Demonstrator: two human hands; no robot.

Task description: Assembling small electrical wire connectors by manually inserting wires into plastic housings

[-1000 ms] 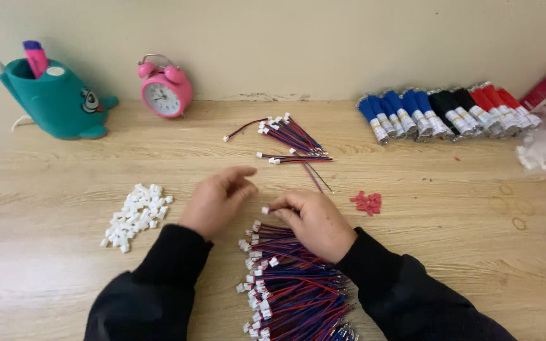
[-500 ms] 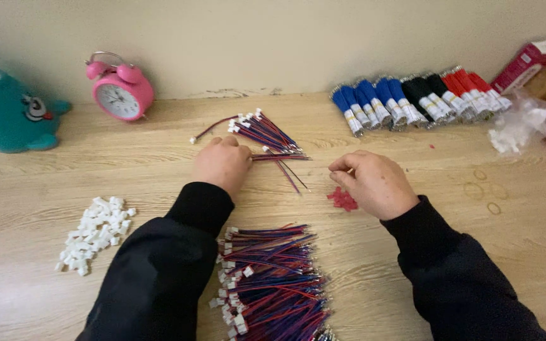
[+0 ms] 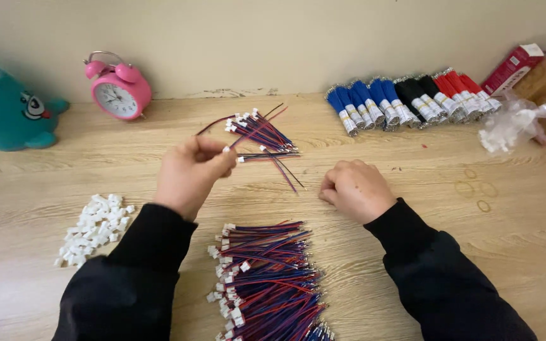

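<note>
Head view shows my left hand (image 3: 192, 173) pinching one red-and-blue wire (image 3: 257, 128) above the bench (image 3: 412, 252), near the far small bundle (image 3: 261, 134). My right hand (image 3: 356, 189) rests fisted (whether it holds anything, I cannot tell), right of the near wire pile (image 3: 266, 278).

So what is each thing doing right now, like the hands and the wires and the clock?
Left hand: raised, pinching one wire.
Right hand: closed in a fist, resting on the table.
Big wire pile: lying loose between the arms.
Small wire pile: fanned out flat.
White connectors: heaped loose.
Pink alarm clock: standing upright.
Wire bundles: banded, lying in a row.
</note>
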